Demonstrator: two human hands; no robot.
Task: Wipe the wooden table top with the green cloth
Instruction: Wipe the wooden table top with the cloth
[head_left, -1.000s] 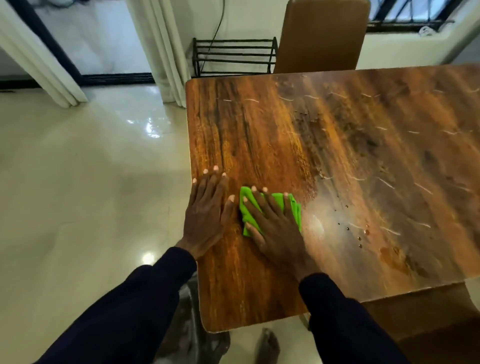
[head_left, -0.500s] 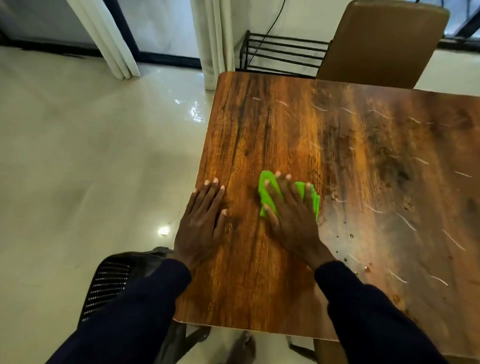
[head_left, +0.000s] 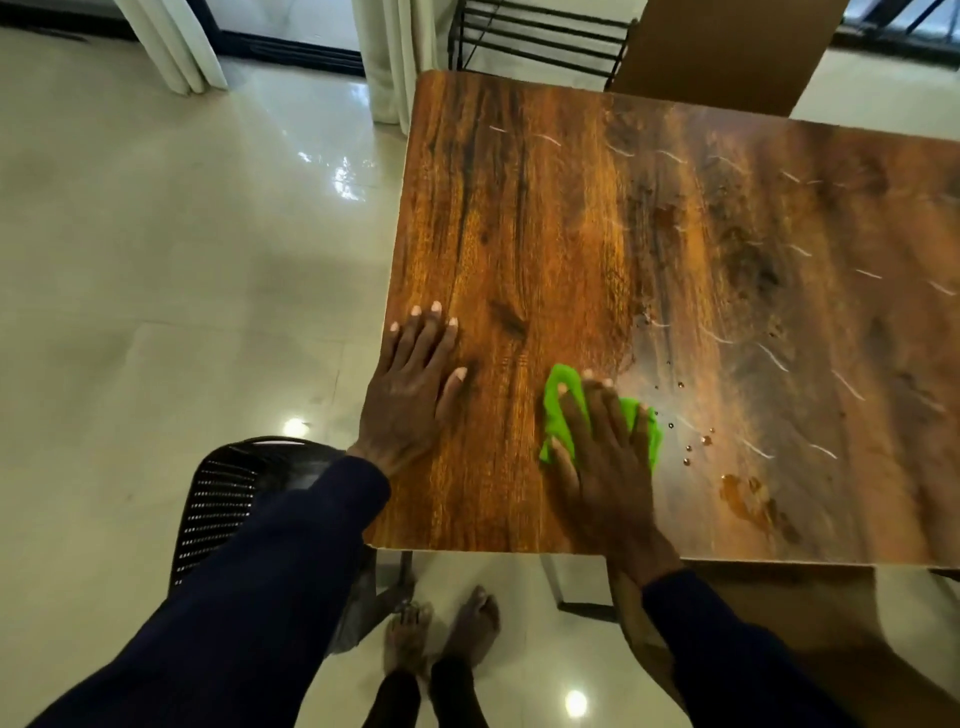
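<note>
- I am pressing my right hand (head_left: 605, 460) flat on the green cloth (head_left: 556, 415), palm down, with the fingers (head_left: 575, 415) straight and spread a little apart.
- I am not curling any finger round the cloth; it is lying bunched under my palm and fingers, with green showing past my fingertips, beside my thumb and between my fingers.
- The cloth is lying on the wooden table top (head_left: 545, 208), in the near part of it, not far from the edge closest to me.
- I am resting my left hand (head_left: 410, 395) flat on the bare wood at the table's left edge, fingers straight and close together, thumb angled out to the right. It is holding nothing and is well apart from the cloth.
- Small water droplets (head_left: 688, 447) are sitting on the wood just to the right of the cloth, and a brownish smear (head_left: 748, 501) is lying beyond them near the front edge.
- A black mesh chair (head_left: 228, 488) is standing on the floor under my left sleeve, and my bare feet (head_left: 441, 623) are showing below the table edge.
</note>
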